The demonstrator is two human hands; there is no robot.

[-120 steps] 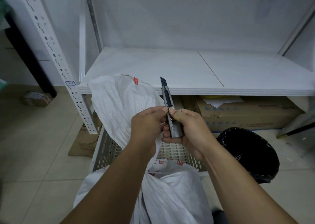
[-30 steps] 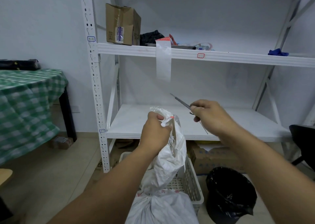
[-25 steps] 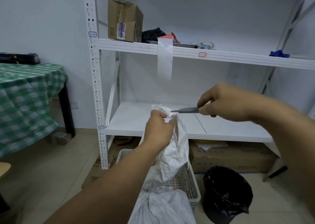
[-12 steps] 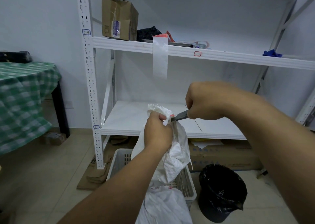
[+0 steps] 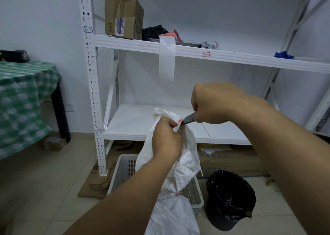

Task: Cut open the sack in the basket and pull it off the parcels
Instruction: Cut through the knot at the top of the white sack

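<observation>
Woven white sack (image 5: 171,165) stands in the basket (image 5: 123,172); your left hand (image 5: 166,140) clenches its gathered neck. Just right of that neck, your right hand (image 5: 212,103) grips the knife (image 5: 188,119), blade at the fabric. A slip toward your left knuckles could cut them.

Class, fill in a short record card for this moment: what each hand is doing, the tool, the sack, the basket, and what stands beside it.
left hand: grips the bunched top of the sack
right hand: fist closed on the knife
knife: tip at the sack's top
sack: white, pulled upright out of the basket
basket: grey, slotted, on the floor
black bin: right of the basket
</observation>
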